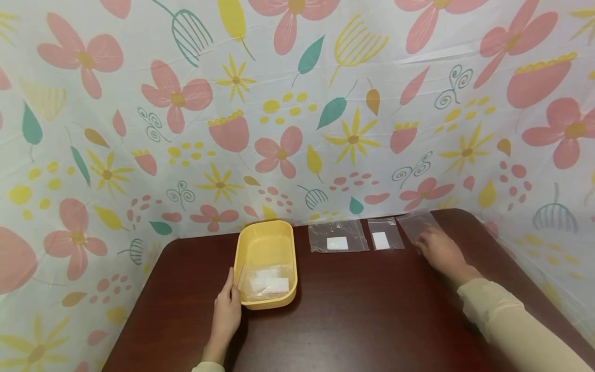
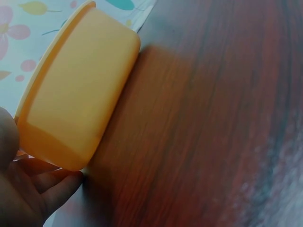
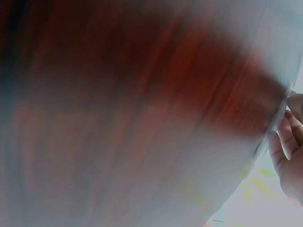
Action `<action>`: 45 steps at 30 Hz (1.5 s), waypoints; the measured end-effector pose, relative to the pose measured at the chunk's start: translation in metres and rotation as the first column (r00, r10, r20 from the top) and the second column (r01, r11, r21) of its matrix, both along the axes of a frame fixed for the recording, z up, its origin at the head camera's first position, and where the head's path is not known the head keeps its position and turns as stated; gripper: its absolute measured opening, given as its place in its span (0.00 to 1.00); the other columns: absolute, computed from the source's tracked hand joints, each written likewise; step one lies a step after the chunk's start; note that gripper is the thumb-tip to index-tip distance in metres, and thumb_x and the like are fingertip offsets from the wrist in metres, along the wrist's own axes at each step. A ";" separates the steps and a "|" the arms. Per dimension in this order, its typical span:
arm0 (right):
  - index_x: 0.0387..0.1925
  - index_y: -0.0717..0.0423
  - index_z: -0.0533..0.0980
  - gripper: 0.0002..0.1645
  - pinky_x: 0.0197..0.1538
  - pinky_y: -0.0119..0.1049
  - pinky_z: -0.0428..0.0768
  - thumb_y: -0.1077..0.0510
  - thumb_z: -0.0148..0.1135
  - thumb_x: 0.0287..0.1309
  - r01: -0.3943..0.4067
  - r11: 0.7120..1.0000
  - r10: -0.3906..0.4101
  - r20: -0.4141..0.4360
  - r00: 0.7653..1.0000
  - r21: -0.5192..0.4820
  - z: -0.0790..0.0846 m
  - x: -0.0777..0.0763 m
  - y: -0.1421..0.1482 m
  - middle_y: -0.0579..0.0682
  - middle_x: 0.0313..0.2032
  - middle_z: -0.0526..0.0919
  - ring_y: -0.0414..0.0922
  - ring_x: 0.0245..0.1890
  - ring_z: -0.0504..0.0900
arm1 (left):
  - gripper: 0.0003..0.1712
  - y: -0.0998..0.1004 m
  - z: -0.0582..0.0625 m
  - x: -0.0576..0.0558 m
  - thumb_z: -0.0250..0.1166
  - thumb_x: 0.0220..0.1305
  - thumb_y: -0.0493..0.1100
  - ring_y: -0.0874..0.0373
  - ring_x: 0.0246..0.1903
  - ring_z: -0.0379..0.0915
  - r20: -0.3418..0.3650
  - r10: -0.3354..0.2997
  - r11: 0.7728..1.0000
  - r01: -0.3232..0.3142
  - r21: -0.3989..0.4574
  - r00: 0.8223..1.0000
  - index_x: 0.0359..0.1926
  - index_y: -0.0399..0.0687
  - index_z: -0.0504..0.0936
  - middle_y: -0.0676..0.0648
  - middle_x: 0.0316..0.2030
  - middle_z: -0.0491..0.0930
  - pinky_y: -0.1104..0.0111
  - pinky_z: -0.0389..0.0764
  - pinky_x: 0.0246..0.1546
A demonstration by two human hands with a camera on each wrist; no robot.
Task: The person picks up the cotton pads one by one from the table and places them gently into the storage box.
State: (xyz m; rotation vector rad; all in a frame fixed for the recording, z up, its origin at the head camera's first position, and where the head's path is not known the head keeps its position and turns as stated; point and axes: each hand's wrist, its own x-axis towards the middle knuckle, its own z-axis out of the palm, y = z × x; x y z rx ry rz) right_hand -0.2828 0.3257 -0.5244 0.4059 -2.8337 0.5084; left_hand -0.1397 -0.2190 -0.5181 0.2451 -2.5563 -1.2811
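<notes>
A yellow plastic tray (image 1: 267,237) rests on the table, clear plastic bags with white cards (image 1: 269,285) lying in its near end. My left hand (image 1: 226,307) grips the tray's near left side; in the left wrist view the thumb is at the rim and the fingers (image 2: 61,189) lie along the outer wall. At the back right, my right hand (image 1: 441,252) pinches a clear plastic bag (image 1: 415,223), partly hidden behind the fingers. The right wrist view has the thumb and fingers (image 3: 284,137) at the bag's thin edge, by the table's far side.
Two more clear bags lie along the table's back edge: a wider bag (image 1: 325,232) with a white card and a smaller zip bag (image 1: 394,235), also with a white card. A flower-print cloth (image 1: 297,113) hangs behind the dark wooden table (image 1: 353,310).
</notes>
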 end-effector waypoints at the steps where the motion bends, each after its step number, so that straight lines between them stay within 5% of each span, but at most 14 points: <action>1: 0.28 0.59 0.80 0.08 0.39 0.52 0.76 0.62 0.64 0.64 0.002 1.000 -0.002 0.002 1.000 0.002 0.000 0.001 0.001 0.55 0.33 0.75 0.52 0.33 0.75 | 0.29 0.001 0.000 0.000 0.45 0.79 0.38 0.53 0.25 0.64 0.000 0.000 1.000 0.000 0.004 1.000 0.78 0.47 0.58 0.37 0.70 0.63 0.54 0.72 0.47; 15: 0.23 0.52 0.77 0.13 0.34 0.47 0.74 0.62 0.64 0.64 -0.010 1.000 0.011 -0.019 1.000 0.006 0.009 0.009 0.002 0.52 0.31 0.75 0.49 0.30 0.72 | 0.29 0.002 0.001 0.000 0.46 0.78 0.37 0.53 0.23 0.62 -0.020 0.004 1.000 -0.004 0.004 1.000 0.77 0.46 0.59 0.37 0.69 0.64 0.54 0.72 0.46; 25: 0.24 0.52 0.77 0.10 0.34 0.48 0.74 0.64 0.66 0.62 -0.041 0.999 0.040 -0.160 0.986 -0.008 0.041 0.015 0.004 0.51 0.32 0.75 0.48 0.31 0.73 | 0.30 0.000 -0.001 0.000 0.46 0.78 0.38 0.43 0.47 0.76 -0.023 0.009 1.000 -0.009 0.003 1.000 0.77 0.47 0.59 0.37 0.69 0.65 0.50 0.74 0.54; 29: 0.25 0.53 0.78 0.10 0.35 0.48 0.74 0.64 0.66 0.62 -0.044 0.999 0.038 -0.209 0.977 -0.022 0.057 0.017 0.003 0.51 0.34 0.76 0.48 0.33 0.74 | 0.29 0.000 0.001 0.000 0.46 0.79 0.39 0.46 0.62 0.68 -0.026 0.000 1.000 0.000 0.005 1.000 0.78 0.47 0.58 0.37 0.69 0.65 0.48 0.71 0.59; 34: 0.28 0.53 0.80 0.07 0.36 0.48 0.74 0.65 0.67 0.61 -0.057 0.998 0.048 -0.265 0.963 -0.026 0.078 0.023 0.000 0.48 0.32 0.76 0.48 0.32 0.74 | 0.29 0.001 0.001 0.001 0.46 0.79 0.39 0.44 0.50 0.75 -0.036 -0.002 1.000 0.002 0.000 0.999 0.77 0.46 0.59 0.37 0.69 0.65 0.50 0.75 0.52; 36: 0.29 0.54 0.80 0.06 0.37 0.49 0.74 0.65 0.68 0.60 -0.064 0.998 0.054 -0.280 0.959 -0.028 0.087 0.026 -0.002 0.48 0.32 0.76 0.49 0.32 0.74 | 0.29 0.001 0.001 0.001 0.46 0.79 0.38 0.44 0.35 0.74 -0.031 -0.003 1.000 0.003 0.008 1.000 0.77 0.46 0.59 0.37 0.69 0.64 0.52 0.74 0.48; 41: 0.33 0.56 0.80 0.03 0.36 0.50 0.73 0.64 0.68 0.61 -0.056 0.997 0.038 -0.292 0.956 -0.053 0.106 0.030 -0.006 0.50 0.32 0.79 0.51 0.33 0.75 | 0.30 0.000 0.002 0.000 0.46 0.79 0.39 0.46 0.29 0.72 -0.019 -0.012 1.000 0.012 0.022 1.000 0.78 0.47 0.57 0.38 0.70 0.62 0.52 0.74 0.52; 43: 0.34 0.56 0.80 0.03 0.35 0.50 0.73 0.64 0.68 0.62 -0.056 0.996 0.035 -0.291 0.956 -0.063 0.111 0.031 -0.007 0.51 0.32 0.79 0.50 0.33 0.75 | 0.29 0.000 0.002 0.000 0.46 0.79 0.39 0.42 0.45 0.78 -0.024 -0.011 1.000 0.012 0.018 1.000 0.78 0.47 0.58 0.38 0.70 0.63 0.50 0.73 0.57; 45: 0.35 0.57 0.80 0.02 0.35 0.49 0.73 0.64 0.67 0.63 -0.067 0.995 0.043 -0.287 0.957 -0.073 0.117 0.033 -0.009 0.51 0.33 0.78 0.50 0.32 0.75 | 0.29 0.000 0.001 0.000 0.46 0.79 0.39 0.43 0.55 0.74 -0.031 -0.008 1.000 0.009 0.014 0.999 0.77 0.46 0.58 0.38 0.70 0.64 0.49 0.72 0.59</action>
